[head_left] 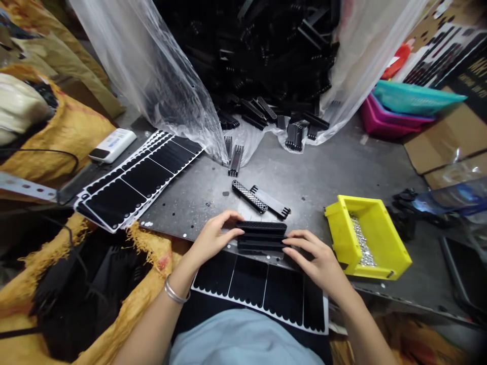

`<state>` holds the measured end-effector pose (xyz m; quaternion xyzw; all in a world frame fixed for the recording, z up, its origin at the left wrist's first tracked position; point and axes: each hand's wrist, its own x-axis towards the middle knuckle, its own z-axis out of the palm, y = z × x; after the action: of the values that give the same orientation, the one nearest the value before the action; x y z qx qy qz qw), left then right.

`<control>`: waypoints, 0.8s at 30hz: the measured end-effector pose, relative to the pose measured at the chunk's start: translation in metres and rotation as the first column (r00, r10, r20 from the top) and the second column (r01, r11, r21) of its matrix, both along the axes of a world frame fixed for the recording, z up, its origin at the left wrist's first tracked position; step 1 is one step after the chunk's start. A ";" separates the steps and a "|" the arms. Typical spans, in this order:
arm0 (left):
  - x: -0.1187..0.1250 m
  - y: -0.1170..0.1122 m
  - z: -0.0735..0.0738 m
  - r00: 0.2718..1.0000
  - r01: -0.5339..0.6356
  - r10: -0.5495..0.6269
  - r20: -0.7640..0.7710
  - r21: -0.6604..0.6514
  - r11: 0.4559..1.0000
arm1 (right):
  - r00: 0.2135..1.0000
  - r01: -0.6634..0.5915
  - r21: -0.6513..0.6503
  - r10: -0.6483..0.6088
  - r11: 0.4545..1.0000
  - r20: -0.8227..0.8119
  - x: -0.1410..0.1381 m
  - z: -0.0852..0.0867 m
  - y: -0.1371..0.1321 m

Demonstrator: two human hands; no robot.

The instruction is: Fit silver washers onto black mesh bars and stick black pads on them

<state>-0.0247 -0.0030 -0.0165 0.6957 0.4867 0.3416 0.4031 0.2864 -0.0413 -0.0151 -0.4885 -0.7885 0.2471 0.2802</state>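
My left hand [213, 238] and my right hand [314, 253] grip the two ends of a small stack of black perforated plastic strips [262, 236] at the near edge of the grey metal table [323, 177]. Both hands' fingers are curled around the stack. A sheet of black die-cut stickers [262, 291] lies on my lap just below the hands. Two loose black strips [261, 198] rest on the table just beyond the stack. A silver bangle [175, 294] circles my left wrist.
A clear plastic bag [266, 56] heaped with black strips opens at the back. More sticker sheets [140, 175] lie to the left beside a white device [112, 145]. A yellow bin [367, 238] with small metal parts stands on the right; pink and teal baskets [399, 109] sit behind it.
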 end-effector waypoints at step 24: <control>-0.018 -0.005 0.002 1.000 -0.003 0.004 -0.015 0.029 1.000 | 0.973 -0.006 0.402 -0.088 0.916 0.215 -0.014 -0.017 -0.021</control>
<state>-0.0428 -0.0084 -0.0143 0.7030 0.4860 0.3441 0.3889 0.2723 -0.0620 -0.0325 -0.4624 -0.8388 0.0170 0.2867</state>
